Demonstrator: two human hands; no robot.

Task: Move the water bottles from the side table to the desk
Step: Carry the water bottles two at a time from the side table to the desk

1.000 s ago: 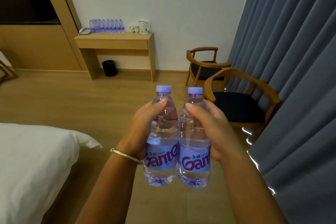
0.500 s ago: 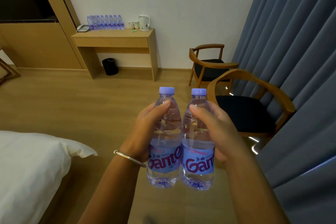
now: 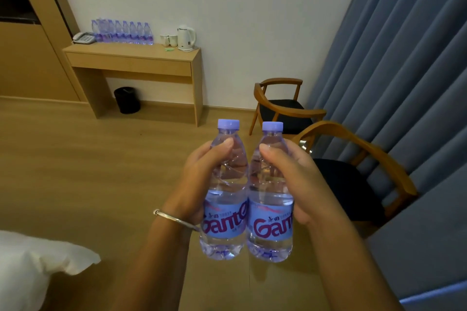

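I hold two clear water bottles upright and side by side in front of me, each with a lilac cap and a blue label. My left hand (image 3: 202, 177) is closed around the left bottle (image 3: 225, 199). The right bottle (image 3: 270, 209) is gripped by my right hand (image 3: 298, 184). Ahead against the white wall stands the wooden desk (image 3: 131, 60), with a row of several more water bottles (image 3: 122, 33) along its back left. The side table is out of view.
On the desk also sit a telephone (image 3: 83, 38), two cups (image 3: 168, 40) and a white kettle (image 3: 186, 38). A black bin (image 3: 127, 100) stands under it. Two wooden armchairs (image 3: 285, 106) line the blue curtain (image 3: 404, 58) on the right. A white bed corner (image 3: 38, 267) lies lower left.
The desk and chairs have grown larger and shifted right in view as I move across the floor toward them. Both bottles stay held the same way in my hands.
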